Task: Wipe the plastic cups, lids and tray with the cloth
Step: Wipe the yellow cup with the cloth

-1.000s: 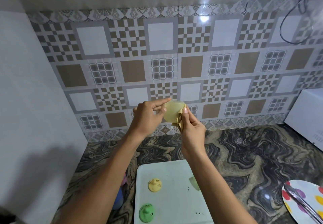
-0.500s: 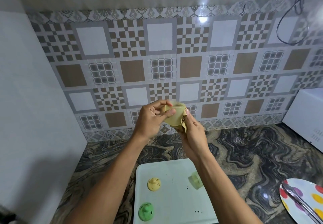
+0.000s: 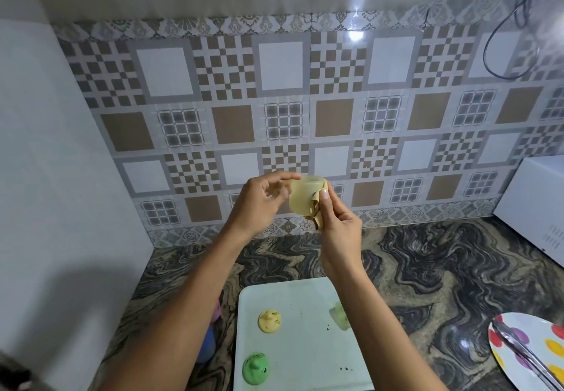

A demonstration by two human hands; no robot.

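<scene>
I hold a translucent pale-yellow plastic cup (image 3: 303,197) up in front of the tiled wall. My left hand (image 3: 259,200) grips its left side with fingertips and thumb. My right hand (image 3: 338,229) presses a tan cloth (image 3: 317,219) against the cup's right side with the thumb. Below, a white tray (image 3: 293,296) lies on the counter. A yellow lid (image 3: 269,321) and a green lid (image 3: 255,368) rest on it. A pale-green piece (image 3: 340,317) sits on the tray too, partly hidden by my right forearm.
A pink cup (image 3: 216,311) and a blue cup (image 3: 207,348) peek out from behind my left forearm, left of the tray. A polka-dot plate with metal tongs (image 3: 518,352) sits at the lower right. A white appliance (image 3: 537,204) stands at the right, and a white wall closes the left side.
The cup has turned a little between my hands. The cloth, which was wrapped over the cup half a second ago, now sits at its right side. My left fingers have shifted on the cup.
</scene>
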